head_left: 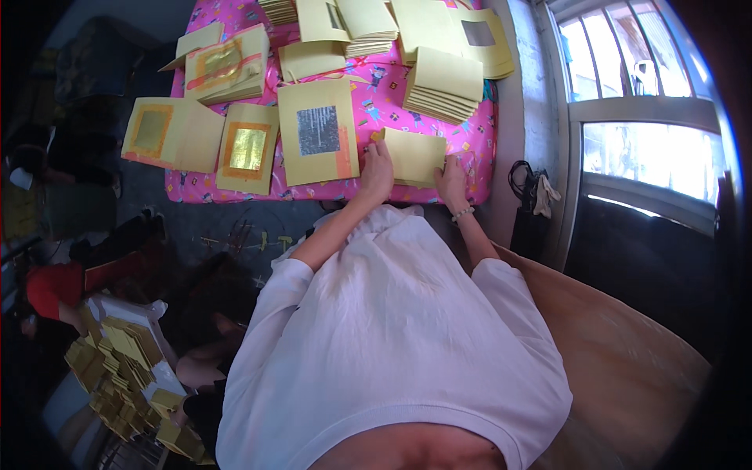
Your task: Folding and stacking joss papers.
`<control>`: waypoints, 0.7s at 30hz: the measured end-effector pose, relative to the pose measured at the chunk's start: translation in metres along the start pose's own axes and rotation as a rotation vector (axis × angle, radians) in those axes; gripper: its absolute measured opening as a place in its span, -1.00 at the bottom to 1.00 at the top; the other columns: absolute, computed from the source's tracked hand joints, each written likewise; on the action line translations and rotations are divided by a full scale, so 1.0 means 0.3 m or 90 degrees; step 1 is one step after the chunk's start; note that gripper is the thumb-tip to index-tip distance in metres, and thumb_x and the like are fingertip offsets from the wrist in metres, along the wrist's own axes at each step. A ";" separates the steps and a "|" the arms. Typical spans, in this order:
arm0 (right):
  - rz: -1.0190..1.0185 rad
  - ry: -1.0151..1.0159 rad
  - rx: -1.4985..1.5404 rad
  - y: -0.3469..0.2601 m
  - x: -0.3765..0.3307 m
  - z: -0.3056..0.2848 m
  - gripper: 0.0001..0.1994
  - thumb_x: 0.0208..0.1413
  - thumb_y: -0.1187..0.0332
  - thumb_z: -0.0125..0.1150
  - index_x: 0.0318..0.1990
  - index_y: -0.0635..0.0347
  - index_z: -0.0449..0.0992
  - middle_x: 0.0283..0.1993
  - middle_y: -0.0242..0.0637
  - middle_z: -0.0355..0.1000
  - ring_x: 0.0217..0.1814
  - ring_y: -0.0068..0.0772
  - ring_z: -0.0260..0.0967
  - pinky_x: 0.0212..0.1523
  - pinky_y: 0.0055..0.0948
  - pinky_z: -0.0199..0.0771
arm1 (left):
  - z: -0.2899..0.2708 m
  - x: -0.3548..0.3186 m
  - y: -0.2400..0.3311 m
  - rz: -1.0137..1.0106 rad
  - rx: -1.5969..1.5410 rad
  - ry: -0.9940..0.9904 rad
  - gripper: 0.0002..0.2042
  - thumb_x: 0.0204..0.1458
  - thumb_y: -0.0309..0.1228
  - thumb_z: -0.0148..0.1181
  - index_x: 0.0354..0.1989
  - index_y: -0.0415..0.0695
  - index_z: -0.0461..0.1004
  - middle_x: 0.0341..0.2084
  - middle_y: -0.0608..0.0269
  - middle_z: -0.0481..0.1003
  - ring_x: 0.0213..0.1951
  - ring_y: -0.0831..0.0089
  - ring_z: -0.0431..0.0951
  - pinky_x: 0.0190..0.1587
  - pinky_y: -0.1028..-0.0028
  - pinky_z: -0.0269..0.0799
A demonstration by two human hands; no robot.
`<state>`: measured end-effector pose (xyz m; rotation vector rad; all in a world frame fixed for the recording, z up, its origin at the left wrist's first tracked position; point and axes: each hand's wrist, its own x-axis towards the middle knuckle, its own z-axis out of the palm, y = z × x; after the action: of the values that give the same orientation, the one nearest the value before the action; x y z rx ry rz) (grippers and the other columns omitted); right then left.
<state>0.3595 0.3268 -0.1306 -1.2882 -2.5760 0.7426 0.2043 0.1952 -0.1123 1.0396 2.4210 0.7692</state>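
1. The left hand (378,168) lies palm down with its fingers together on the left end of a folded yellow paper (415,155); its fingertips curl over the paper's left edge at about 12 o'clock from the wrist.
2. The right hand (452,180) presses on the same paper's lower right corner, at 3 o'clock from the left hand. Its fingers lie flat; whether they pinch the edge cannot be told. A bead bracelet (463,212) circles its wrist.
3. The folded yellow paper sits near the front edge of a table with a pink patterned cloth (376,110), between the two hands, just above the person's white shirt (392,345).
4. At 9 o'clock from the left hand, just beside it, lies a yellow sheet with a silver square (318,131) and an orange strip on its right side.
5. Further toward 9 o'clock lie a sheet with a gold square (248,148) and another gold-square sheet (153,131), which overhangs the cloth's left edge.
6. At 12 to 1 o'clock from the hands stands a slanted stack of yellow sheets (444,86); more stacks (368,23) crowd the far end of the table.
7. At 10 o'clock, further back, rests a bundle with gold foil (227,66).
8. At 3 o'clock, past the table, is a bright window (650,149), with dark cables (523,180) under its frame.
9. At 7 o'clock, well apart and low on the left, lies a heap of small folded gold papers (125,376).
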 end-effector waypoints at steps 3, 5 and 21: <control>0.000 0.000 -0.045 0.004 -0.007 -0.003 -0.71 0.00 0.39 0.15 -0.12 0.31 0.36 -0.28 0.03 0.45 -0.26 0.05 0.44 -0.26 -0.09 0.42 | 0.003 -0.006 0.006 0.062 0.159 0.072 -0.54 0.01 -0.58 -0.03 0.16 -0.32 0.19 -0.19 -0.03 0.31 -0.11 0.09 0.42 -0.11 0.29 0.44; 0.031 -0.030 -0.019 0.019 0.007 -0.006 -0.69 0.01 0.37 0.16 -0.11 0.31 0.35 -0.30 0.02 0.46 -0.27 0.03 0.45 -0.27 -0.10 0.43 | -0.019 -0.002 0.003 0.224 0.207 0.105 -0.55 -0.03 -0.56 0.01 0.12 -0.30 0.23 -0.20 0.03 0.32 -0.17 0.13 0.41 -0.12 0.29 0.42; -0.286 -0.139 0.162 -0.436 0.076 -0.155 -0.76 -0.01 0.46 0.25 -0.15 0.18 0.44 -0.25 -0.18 0.41 -0.14 -0.11 0.41 -0.13 -0.23 0.43 | -0.453 -0.163 -0.325 0.212 0.051 0.074 -0.61 -0.25 -0.35 0.39 -0.22 -0.10 0.40 -0.22 0.21 0.32 -0.13 0.18 0.35 -0.07 0.23 0.31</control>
<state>0.2701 0.2955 -0.0264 -0.5523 -2.6740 1.1110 0.1099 0.0578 -0.0615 1.4928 2.4233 0.8648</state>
